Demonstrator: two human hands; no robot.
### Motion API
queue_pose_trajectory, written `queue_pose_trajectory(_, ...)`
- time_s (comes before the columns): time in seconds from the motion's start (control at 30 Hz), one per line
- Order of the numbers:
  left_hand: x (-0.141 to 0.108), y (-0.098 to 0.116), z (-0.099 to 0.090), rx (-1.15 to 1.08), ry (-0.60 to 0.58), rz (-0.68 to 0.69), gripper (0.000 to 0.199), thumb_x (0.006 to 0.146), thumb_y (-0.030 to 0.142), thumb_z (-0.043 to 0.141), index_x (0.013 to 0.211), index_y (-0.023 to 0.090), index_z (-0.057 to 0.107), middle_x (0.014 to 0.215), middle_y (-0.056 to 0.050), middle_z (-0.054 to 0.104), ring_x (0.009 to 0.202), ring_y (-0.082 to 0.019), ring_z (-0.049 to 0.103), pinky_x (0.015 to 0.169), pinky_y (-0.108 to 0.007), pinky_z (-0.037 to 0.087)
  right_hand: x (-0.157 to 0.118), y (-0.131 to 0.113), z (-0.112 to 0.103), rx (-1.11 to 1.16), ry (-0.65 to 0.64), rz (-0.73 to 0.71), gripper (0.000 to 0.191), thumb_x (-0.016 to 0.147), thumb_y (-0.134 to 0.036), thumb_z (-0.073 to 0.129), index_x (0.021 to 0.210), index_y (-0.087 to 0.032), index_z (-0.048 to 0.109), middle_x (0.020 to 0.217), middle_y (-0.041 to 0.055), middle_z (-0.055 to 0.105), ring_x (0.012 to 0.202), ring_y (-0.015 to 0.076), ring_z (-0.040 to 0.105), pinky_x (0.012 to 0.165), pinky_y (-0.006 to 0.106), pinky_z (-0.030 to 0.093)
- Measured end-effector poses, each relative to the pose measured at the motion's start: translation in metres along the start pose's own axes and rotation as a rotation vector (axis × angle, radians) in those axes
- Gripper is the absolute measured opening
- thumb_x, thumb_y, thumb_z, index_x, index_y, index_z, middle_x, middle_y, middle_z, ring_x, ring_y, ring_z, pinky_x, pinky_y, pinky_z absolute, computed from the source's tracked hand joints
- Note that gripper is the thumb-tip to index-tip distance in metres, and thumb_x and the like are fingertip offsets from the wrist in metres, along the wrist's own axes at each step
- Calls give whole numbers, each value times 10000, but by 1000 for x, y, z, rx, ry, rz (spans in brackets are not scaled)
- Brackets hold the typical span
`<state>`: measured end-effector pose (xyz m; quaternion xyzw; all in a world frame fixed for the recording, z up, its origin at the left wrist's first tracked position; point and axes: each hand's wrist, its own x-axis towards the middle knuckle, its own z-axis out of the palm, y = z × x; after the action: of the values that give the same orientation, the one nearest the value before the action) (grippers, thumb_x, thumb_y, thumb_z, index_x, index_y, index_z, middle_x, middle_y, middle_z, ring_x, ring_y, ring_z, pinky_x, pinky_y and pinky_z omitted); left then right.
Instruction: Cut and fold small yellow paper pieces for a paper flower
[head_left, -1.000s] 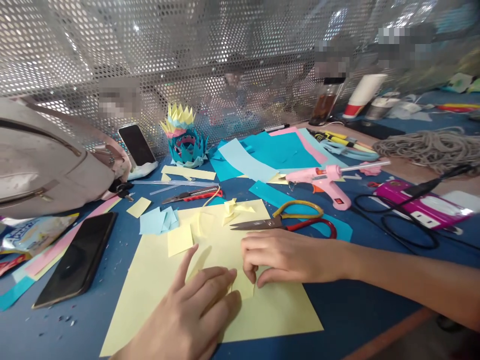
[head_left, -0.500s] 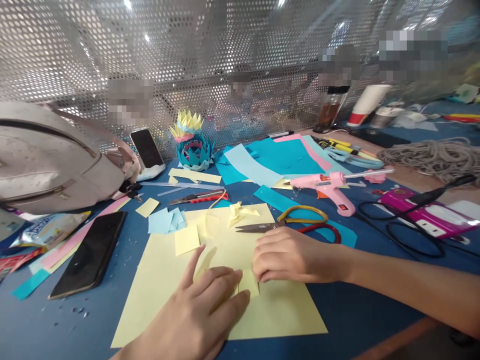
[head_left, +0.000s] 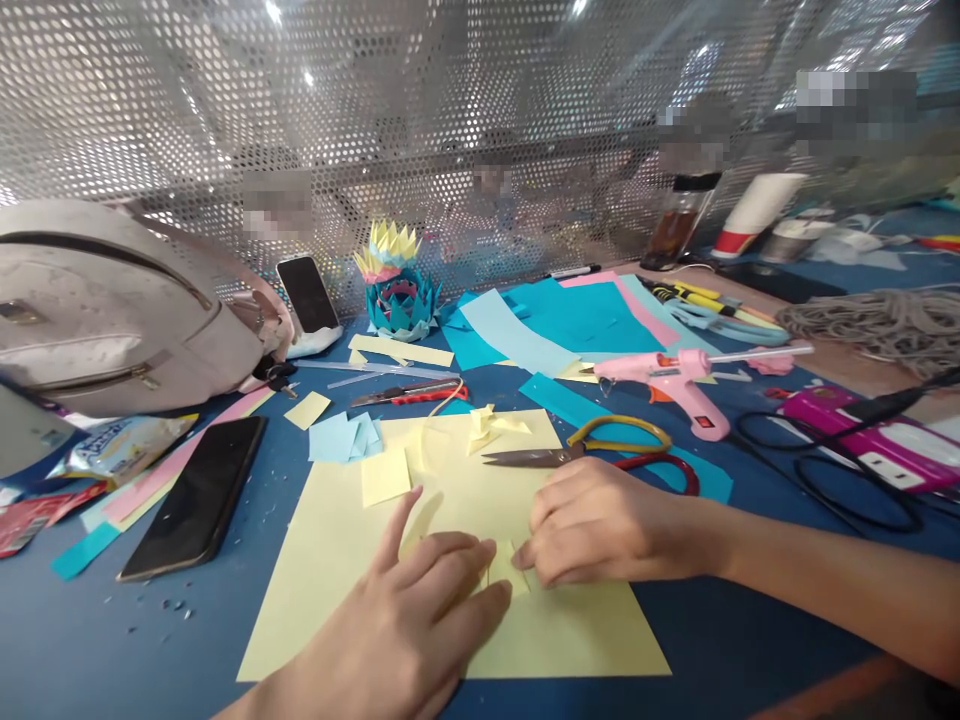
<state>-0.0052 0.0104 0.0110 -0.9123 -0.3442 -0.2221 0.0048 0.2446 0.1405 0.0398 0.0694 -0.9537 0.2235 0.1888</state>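
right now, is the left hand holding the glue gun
No, the glue gun lies beyond the right hand while the left hand touches small yellow paper.

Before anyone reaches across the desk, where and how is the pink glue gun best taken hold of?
Best by its handle, probably, with the right hand coming from the near right side. The pink glue gun lies with its nozzle pointing left and its handle slanting nearer and to the right, so this approach should avoid the nozzle.

Blue-topped bench point(head_left: 67, 650) sits just in front of a shiny silver panel point(head_left: 420, 110) full of holes, bright light spots point(head_left: 274, 12) glinting up top.
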Motion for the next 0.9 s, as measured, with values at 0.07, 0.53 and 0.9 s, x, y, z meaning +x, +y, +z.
queue_pose_trajectory(0.07, 1, 0, -1, -7, 0, 4, 353, 1073, 213, 333, 1288, 194, 613, 1237, -71, 677, 1211, -199, 583, 1260, -560, -16, -1, 0, 0, -31, -13, 6, 319, 1104, -306, 398, 970, -179, 658, 920, 51, 758, 869, 147, 684, 724, 285, 425)
queue_pose_trajectory(0.53, 0, 3, -2, -17, -31, -10, 396, 1095, 223, 269, 1287, 188, 613, 1253, -72, 669, 1235, -195, 555, 1247, -523, -95, 1, -4, 3, -90, 6, -65, 304, 1096, -284, 422, 972, -167, 674, 785, 35, 719, 812, 151, 663, 689, 302, 396)
queue_pose_trajectory(0.9, 2, 1, -1, -7, 12, 12, 423, 1104, 234, 249, 1279, 189, 631, 1220, -60, 679, 1236, -185, 555, 1252, -512, -89, 9, -5, 6, -21, 18, 118, 230, 1069, -235, 473, 1122, -134, 673, 981, 87, 722, 917, 183, 585, 832, 303, 463)
